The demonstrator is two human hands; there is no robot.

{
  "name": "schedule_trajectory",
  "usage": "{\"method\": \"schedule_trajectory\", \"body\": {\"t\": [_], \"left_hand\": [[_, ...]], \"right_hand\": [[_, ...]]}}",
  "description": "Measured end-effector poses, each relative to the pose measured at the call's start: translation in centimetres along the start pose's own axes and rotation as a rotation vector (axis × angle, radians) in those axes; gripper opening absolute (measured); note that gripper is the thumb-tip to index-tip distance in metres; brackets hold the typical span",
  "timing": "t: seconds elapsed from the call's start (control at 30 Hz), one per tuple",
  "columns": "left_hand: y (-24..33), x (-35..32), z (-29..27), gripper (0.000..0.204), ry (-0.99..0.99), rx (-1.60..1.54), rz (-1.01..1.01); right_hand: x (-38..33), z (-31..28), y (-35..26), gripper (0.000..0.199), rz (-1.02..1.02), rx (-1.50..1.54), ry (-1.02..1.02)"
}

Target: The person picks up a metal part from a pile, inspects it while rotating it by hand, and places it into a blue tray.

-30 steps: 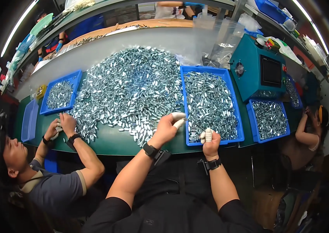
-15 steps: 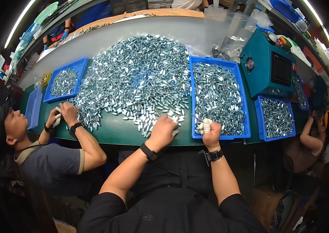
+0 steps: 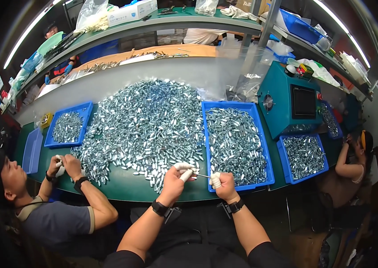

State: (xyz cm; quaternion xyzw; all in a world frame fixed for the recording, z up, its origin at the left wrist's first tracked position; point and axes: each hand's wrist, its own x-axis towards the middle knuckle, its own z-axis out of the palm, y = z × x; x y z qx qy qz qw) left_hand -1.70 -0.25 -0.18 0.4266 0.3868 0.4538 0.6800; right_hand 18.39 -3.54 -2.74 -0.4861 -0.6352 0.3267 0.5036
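My left hand [image 3: 176, 182], with white coverings on thumb and fingers, is closed in a pinch above the near edge of the metal-part pile [image 3: 149, 125]. What it pinches is too small and hidden to make out. My right hand [image 3: 224, 185], also with white finger coverings, is closed around a thin metal rod [image 3: 203, 176]. The rod points left, and its tip reaches my left fingertips. The pile consists of small, shiny, elongated pieces. Just beyond my right hand is a large blue tray [image 3: 266, 154] full of similar pieces.
A co-worker [image 3: 59, 214] at left handles something small beside a blue tray [image 3: 88, 116]. An emptier blue tray [image 3: 32, 151] lies farther left. At right are a teal machine [image 3: 271, 118], another filled blue tray [image 3: 294, 179] and a person [image 3: 350, 167]. A shelf [image 3: 166, 22] spans the back.
My left hand has lifted from the pile's near edge and come together with the rod tip. My right hand has turned the rod leftward, away from the tray. The view has tilted up, showing the shelf.
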Motion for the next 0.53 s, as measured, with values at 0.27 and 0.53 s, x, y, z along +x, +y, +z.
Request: {"method": "schedule_trajectory", "body": {"t": [0.27, 0.53], "left_hand": [[-0.6, 0.1, 0.2, 0.011, -0.051, -0.052, -0.042], [-2.0, 0.3, 0.4, 0.02, -0.061, 0.244, -0.291]], "right_hand": [[0.1, -0.3, -0.2, 0.029, 0.004, -0.019, -0.012], [0.1, -0.3, 0.4, 0.03, -0.061, -0.098, -0.045]]}}
